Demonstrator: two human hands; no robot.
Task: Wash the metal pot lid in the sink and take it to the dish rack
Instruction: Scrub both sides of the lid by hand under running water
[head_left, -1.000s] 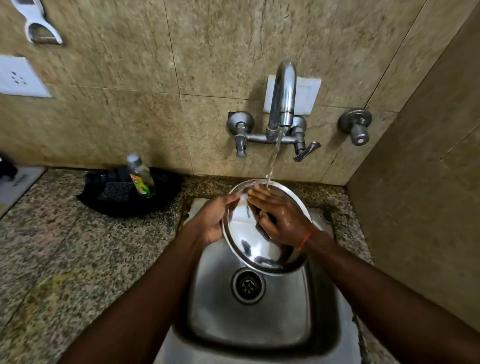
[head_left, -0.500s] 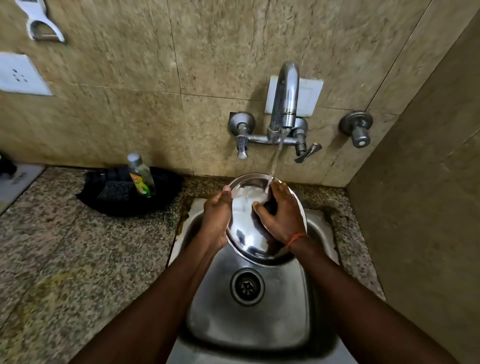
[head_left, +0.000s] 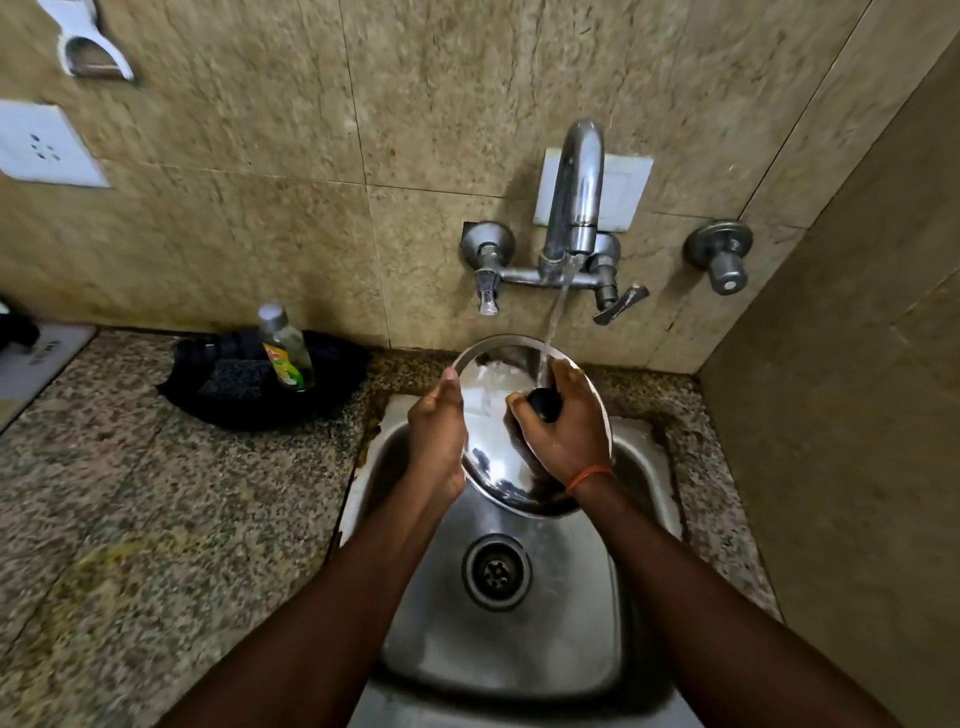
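**Rinsing step, rack not yet**

The steel sink (head_left: 519, 639) lay below the grip. The lid (head_left: 498, 447), round, shiny and wet, was held tilted over it, under the water (head_left: 553, 322). The left hand (head_left: 436, 441) clamped its thin rim; the right hand (head_left: 566, 436) curled around the black knob (head_left: 543, 404). Next, I think, a firm hold: wet metal slips.

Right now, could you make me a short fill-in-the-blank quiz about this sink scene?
The left hand holds the lid over the steel ____.
The right hand grips its black ____.
Water runs onto the lid from the ____.
The bottle stands on the person's ____ side.
Missing: sink; knob; tap; left.
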